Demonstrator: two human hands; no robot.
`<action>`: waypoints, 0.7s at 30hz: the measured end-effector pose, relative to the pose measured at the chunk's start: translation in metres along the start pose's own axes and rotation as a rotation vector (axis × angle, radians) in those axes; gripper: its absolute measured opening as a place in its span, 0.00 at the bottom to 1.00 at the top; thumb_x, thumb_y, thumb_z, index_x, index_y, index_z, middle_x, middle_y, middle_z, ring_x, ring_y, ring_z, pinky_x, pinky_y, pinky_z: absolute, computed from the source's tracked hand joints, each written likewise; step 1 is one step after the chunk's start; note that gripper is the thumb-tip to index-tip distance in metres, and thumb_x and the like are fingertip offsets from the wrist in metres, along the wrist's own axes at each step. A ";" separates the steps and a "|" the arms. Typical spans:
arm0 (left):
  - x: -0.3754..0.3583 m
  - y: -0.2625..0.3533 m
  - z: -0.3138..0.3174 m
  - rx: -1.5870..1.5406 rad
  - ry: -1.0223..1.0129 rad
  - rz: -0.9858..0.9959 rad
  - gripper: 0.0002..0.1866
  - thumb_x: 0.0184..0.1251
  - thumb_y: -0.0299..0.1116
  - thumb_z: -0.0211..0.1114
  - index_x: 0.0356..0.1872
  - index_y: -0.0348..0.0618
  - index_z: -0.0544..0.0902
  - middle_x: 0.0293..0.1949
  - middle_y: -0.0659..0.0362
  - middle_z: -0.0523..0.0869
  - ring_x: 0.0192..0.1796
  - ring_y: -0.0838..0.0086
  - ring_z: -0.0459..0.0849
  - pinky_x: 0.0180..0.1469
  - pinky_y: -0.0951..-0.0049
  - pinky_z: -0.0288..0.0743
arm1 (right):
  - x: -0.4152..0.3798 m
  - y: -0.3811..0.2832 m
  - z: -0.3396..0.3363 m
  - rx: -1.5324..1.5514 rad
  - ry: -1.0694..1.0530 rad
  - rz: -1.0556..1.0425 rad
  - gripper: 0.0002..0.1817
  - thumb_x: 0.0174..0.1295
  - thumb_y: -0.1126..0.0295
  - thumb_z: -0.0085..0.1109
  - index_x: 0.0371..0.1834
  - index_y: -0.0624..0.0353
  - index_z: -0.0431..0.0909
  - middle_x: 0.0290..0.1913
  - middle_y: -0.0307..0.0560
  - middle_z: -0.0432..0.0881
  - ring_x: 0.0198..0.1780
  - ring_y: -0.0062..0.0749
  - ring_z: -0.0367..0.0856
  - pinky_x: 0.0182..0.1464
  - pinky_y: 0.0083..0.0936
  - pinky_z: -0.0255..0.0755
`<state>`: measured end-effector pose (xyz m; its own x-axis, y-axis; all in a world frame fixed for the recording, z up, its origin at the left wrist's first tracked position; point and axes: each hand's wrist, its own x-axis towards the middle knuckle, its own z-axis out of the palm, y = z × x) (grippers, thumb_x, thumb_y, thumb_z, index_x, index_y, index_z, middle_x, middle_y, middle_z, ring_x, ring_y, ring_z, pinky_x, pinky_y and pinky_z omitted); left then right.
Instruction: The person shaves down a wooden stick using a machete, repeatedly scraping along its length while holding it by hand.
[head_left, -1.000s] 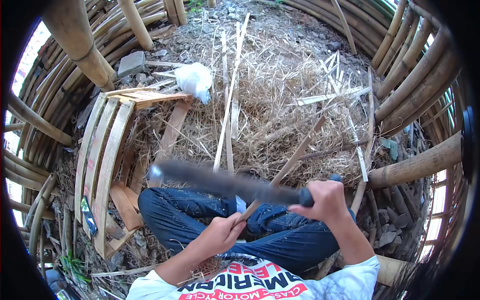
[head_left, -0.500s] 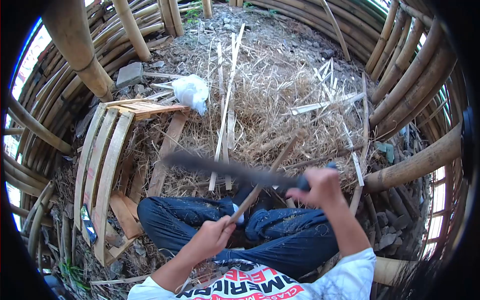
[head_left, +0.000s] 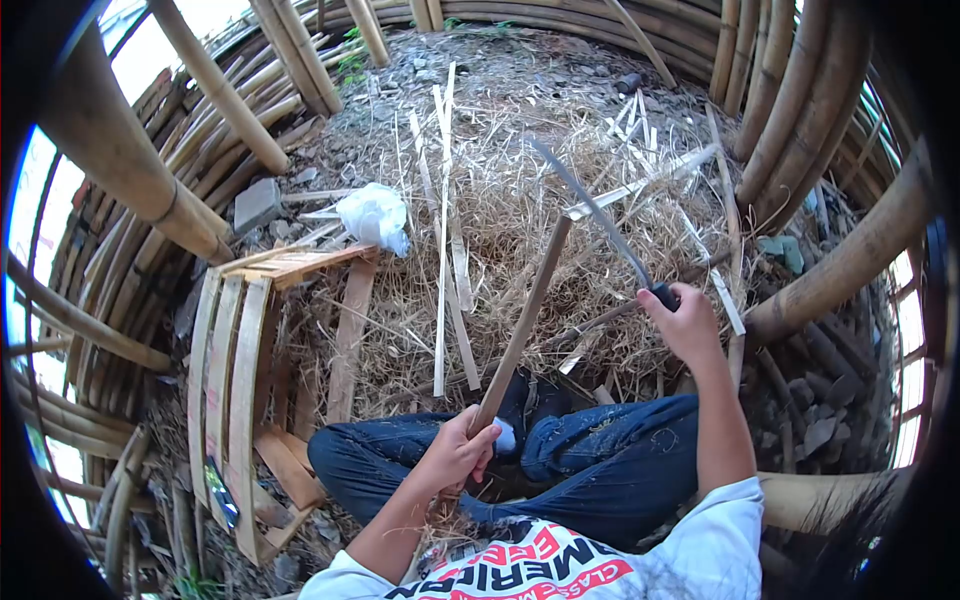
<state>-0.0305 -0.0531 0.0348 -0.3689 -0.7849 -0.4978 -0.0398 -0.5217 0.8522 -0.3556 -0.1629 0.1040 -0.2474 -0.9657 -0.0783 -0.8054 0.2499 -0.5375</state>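
My left hand is closed around the lower part of a long brown wooden stick, which slants up and away from my lap. Its far end has a pale, bare-looking face. In my right hand is the dark handle of a machete. The blade, long and slightly curved, points forward and to the left, and passes close to the right of the stick's far end in this view. My crossed legs in blue jeans lie under both hands. Curly shavings rest against my shirt below the left hand.
Straw-like shavings cover the ground ahead, with long pale strips lying across them. To the left stand a slatted wooden crate, a white plastic bag and a grey block. Bamboo poles enclose both sides.
The machete has swung from lying across the stick to pointing forward, as my right hand moved up and right. The stick now stands steeper, and the view has shifted slightly.
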 end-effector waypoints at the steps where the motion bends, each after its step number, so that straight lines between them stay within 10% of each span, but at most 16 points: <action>1: 0.001 0.001 -0.001 -0.069 0.005 0.002 0.10 0.75 0.34 0.58 0.42 0.38 0.72 0.18 0.65 0.73 0.16 0.83 0.72 0.18 0.78 0.72 | 0.000 0.004 -0.001 0.109 -0.006 -0.038 0.29 0.55 0.41 0.65 0.25 0.61 0.80 0.20 0.43 0.80 0.27 0.33 0.82 0.34 0.33 0.75; 11: 0.023 -0.012 0.000 0.066 -0.024 0.038 0.15 0.63 0.29 0.70 0.24 0.42 0.70 0.14 0.64 0.73 0.17 0.79 0.78 0.20 0.78 0.73 | -0.017 -0.006 0.020 0.905 -0.201 -0.088 0.11 0.56 0.69 0.68 0.29 0.59 0.73 0.19 0.35 0.75 0.15 0.19 0.72 0.18 0.21 0.65; 21: 0.026 -0.005 0.010 0.164 0.037 0.039 0.21 0.58 0.35 0.74 0.18 0.47 0.67 0.14 0.69 0.71 0.14 0.87 0.70 0.16 0.83 0.63 | -0.046 -0.021 0.042 0.065 -0.078 -0.810 0.14 0.41 0.70 0.70 0.33 0.57 0.79 0.25 0.52 0.82 0.30 0.48 0.83 0.32 0.37 0.77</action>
<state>-0.0488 -0.0675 0.0193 -0.3391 -0.8170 -0.4664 -0.1777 -0.4312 0.8846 -0.3040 -0.1266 0.0836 0.4383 -0.8479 0.2983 -0.6851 -0.5299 -0.4998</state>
